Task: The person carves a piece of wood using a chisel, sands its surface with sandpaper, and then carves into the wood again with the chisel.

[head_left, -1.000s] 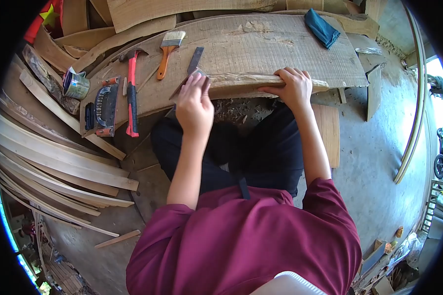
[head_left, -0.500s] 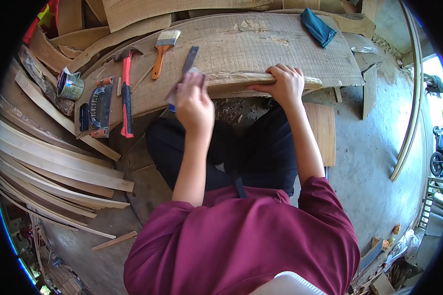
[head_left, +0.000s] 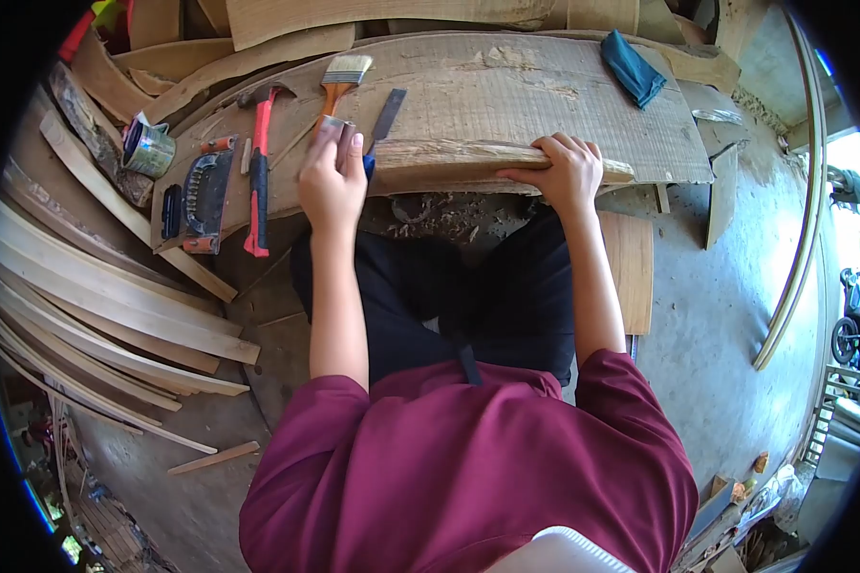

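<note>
A rough-edged strip of wood [head_left: 449, 164] lies along the near edge of the wide wooden board [head_left: 506, 105]. Near its right end, my right hand [head_left: 571, 174] is wrapped over it, thumb on the near side. My left hand [head_left: 333, 186] is closed at the strip's left end around what looks like a folded piece of sandpaper [head_left: 334, 124], mostly covered by the fingers. Just beside that hand lies a chisel [head_left: 389, 113], its blue handle partly hidden. A paintbrush [head_left: 344, 74] rests behind the left hand, its handle partly covered.
Left on the board are a red-and-black hammer [head_left: 260, 172], a hand sander [head_left: 208, 196] and a tin can [head_left: 148, 148]. A teal cloth [head_left: 633, 69] lies at the back right. Curved wood strips [head_left: 115, 301] are stacked on the left floor.
My left hand has moved left along the strip to its end, carrying the sandpaper. My right hand keeps its hold on the strip. The whole view has shifted slightly.
</note>
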The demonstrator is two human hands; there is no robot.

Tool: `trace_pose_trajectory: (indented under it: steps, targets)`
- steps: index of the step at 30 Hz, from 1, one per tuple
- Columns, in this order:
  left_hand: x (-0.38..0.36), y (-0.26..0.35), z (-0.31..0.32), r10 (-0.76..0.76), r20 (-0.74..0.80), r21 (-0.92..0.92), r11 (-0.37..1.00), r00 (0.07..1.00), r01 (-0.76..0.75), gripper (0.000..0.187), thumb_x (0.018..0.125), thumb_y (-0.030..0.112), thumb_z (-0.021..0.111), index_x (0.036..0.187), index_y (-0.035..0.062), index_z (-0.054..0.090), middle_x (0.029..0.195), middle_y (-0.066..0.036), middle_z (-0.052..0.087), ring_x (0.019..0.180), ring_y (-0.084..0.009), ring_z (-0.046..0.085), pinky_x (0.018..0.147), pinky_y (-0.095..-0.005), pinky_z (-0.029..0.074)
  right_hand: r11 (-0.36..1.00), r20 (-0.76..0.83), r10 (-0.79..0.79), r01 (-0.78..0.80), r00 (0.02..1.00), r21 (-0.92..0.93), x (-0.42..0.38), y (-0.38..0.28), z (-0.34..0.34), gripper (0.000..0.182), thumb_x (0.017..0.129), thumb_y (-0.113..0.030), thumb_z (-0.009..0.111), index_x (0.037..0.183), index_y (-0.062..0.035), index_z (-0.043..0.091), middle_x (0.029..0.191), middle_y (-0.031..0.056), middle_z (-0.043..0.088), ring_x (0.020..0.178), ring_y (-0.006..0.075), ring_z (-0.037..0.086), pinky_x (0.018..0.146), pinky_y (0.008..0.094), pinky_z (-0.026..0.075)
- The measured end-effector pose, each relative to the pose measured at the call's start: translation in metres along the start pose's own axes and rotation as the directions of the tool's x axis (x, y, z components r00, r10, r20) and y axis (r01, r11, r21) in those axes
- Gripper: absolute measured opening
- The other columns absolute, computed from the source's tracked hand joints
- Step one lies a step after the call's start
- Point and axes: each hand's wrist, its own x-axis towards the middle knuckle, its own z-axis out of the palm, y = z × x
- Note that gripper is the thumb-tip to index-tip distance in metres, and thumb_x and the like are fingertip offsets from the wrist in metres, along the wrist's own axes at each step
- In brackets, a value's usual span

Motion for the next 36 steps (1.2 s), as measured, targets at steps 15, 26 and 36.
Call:
trace_pose_trajectory:
  steps: [15, 26, 36]
  targets:
    - [-0.055, 0.045, 0.017, 0.116, -0.006, -0.1, 0.988, 0.993, -0.116, 0.047, 0.084, 0.023, 0.074, 0.126, 0.011, 0.058, 0.11, -0.017, 0.065, 0.102, -0.0344, 0.063, 0.087, -0.04, 0.05, 0.997, 0.139, 0.074, -0.078, 0.987, 0.024, -0.012, 0.002, -0.014, 0.063, 0.052, -0.063, 0.082, 0.089, -0.0129, 0.068, 0.092, 0.0033, 0.064, 0.096, 0.0216, 0.061, 0.088, 0.0367, 0.039]
    - [-0.063, 0.063, 0.036, 0.21, 0.041, -0.203, 0.959, 0.977, -0.198, 0.05, 0.079, 0.022, 0.077, 0.126, 0.0164, 0.06, 0.109, -0.02, 0.064, 0.093, -0.0357, 0.065, 0.076, -0.0396, 0.054, -0.317, 0.469, 0.814, -0.415, 0.342, 0.853, -0.114, 0.068, -0.003, 0.098, 0.083, -0.053, 0.07, 0.146, 0.0027, 0.02, 0.139, 0.0233, 0.038, 0.126, 0.0369, 0.043, 0.107, 0.0471, 0.035]
    - [-0.061, 0.081, 0.063, -0.042, 0.209, -0.606, 0.779, 0.977, 0.163, 0.05, 0.078, 0.018, 0.079, 0.124, 0.011, 0.062, 0.108, -0.015, 0.068, 0.092, -0.026, 0.069, 0.078, -0.0341, 0.054, -0.002, 0.058, 0.908, -0.134, 0.414, 0.991, -0.018, 0.007, -0.084, 0.079, 0.08, -0.017, 0.079, 0.138, -0.0066, 0.025, 0.124, 0.0124, 0.046, 0.113, 0.0246, 0.051, 0.092, 0.0383, 0.047]
